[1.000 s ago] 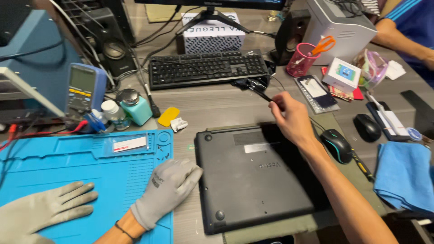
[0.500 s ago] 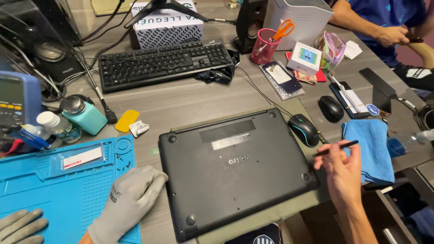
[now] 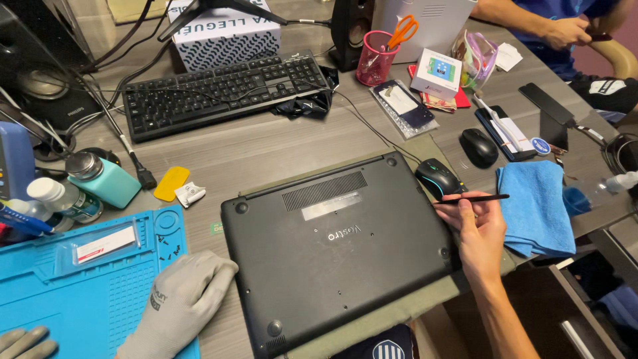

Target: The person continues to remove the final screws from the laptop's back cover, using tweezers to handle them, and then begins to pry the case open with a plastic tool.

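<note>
Right hand (image 3: 480, 233) back from the bench's far edge, now at laptop (image 3: 339, 246) right side, pinching thin black tool (image 3: 473, 198). Own left hand unseen; gloved hand (image 3: 183, 302) likely a co-worker's.

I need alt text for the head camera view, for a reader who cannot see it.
A bare right hand holds a thin black tool at the right edge of a black laptop lying bottom-up on a cluttered desk. A grey-gloved hand rests on a blue mat beside it.

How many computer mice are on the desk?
2. A plain black mouse lies above the blue cloth; a black mouse with a green glow sits by the laptop's top right corner. Clutter could hide more.
</note>
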